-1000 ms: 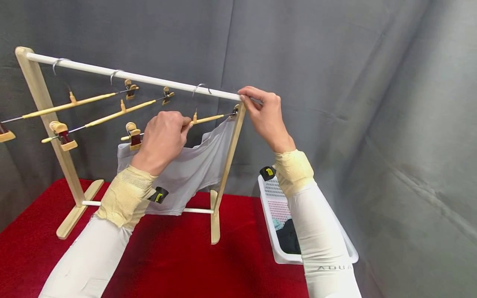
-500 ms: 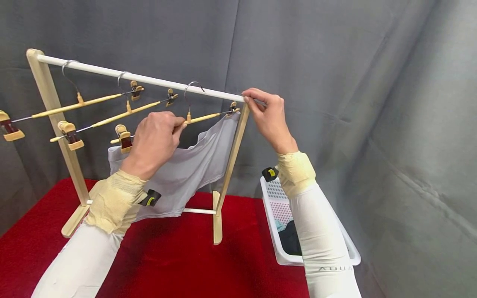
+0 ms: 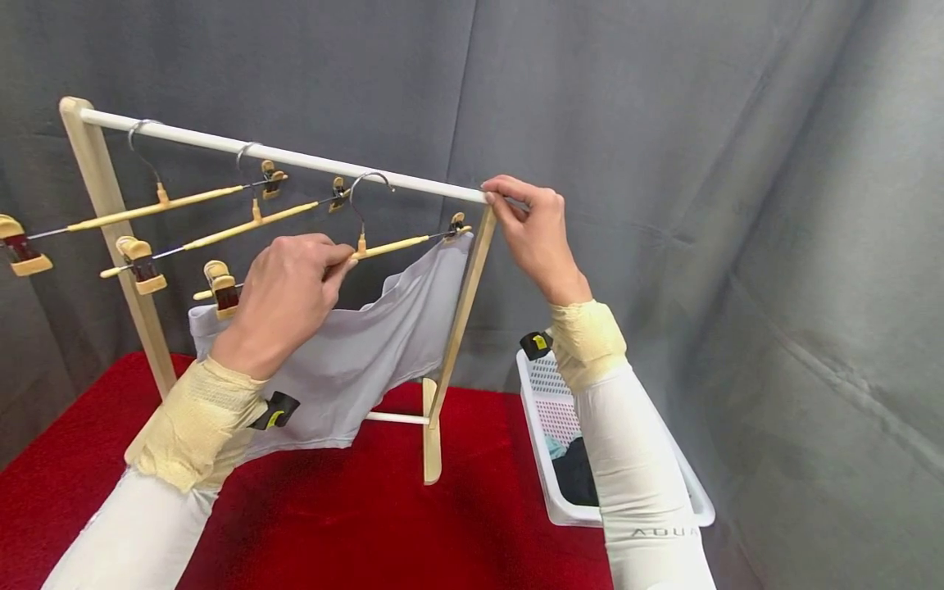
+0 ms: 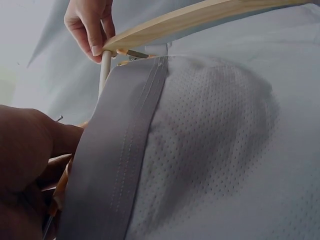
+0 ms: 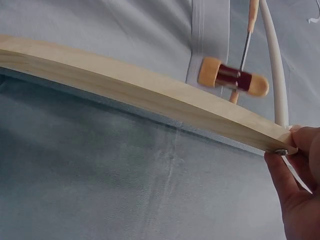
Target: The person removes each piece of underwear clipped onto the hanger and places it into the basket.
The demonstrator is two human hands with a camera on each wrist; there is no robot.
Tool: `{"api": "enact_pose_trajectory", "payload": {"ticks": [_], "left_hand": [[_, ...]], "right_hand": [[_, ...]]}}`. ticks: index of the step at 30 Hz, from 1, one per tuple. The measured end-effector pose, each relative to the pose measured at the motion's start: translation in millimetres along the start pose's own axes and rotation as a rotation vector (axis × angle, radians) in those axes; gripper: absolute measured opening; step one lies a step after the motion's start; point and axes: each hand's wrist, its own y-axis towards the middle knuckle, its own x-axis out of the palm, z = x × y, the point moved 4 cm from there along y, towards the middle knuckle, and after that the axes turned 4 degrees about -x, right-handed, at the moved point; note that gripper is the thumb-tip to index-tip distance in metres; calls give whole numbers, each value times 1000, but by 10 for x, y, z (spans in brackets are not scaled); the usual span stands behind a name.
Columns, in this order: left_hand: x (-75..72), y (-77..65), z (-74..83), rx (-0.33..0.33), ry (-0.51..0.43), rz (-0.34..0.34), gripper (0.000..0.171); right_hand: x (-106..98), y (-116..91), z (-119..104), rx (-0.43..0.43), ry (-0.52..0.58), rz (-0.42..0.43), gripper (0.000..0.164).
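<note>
My left hand pinches the middle bar of a clip hanger, just left of its hook's base. Light grey shorts with a wide waistband hang from its clips. The hanger's metal hook overlaps the white rail of a small wooden clothes rack in the head view. With thumb and fingers, my right hand grips the rack's near right top corner, where rail and wooden post meet. In the right wrist view, one hanger clip shows close beside that post.
Two more clip hangers hang bare on the rail to the left. A white basket with dark and light blue cloth stands on the right, partly behind my right forearm. Red cloth covers the table, with a grey curtain behind.
My left hand has moved left and slightly down with the hanger and shorts, and the hook has shifted left along the rail in view. My right hand keeps its hold on the corner.
</note>
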Motion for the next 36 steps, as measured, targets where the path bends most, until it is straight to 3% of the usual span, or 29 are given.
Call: {"api": "enact_pose_trajectory", "payload": {"ticks": [11, 20, 25, 33, 36], "left_hand": [[-143, -255, -66, 26, -12, 11, 11], [-149, -409, -100, 162, -131, -48, 14], [-168, -481, -100, 196, -162, -53, 16], [-253, -507, -30, 210, -193, -60, 19], [-264, -524, -19, 217, -193, -77, 19]], "right_hand": [[-34, 19, 4, -6, -28, -17, 15], [-51, 4, 19, -77, -66, 2, 14], [-50, -11, 14, -99, -94, 16, 14], [10, -31, 460, -118, -173, -10, 20], [29, -58, 484, -138, -182, -11, 27]]}}
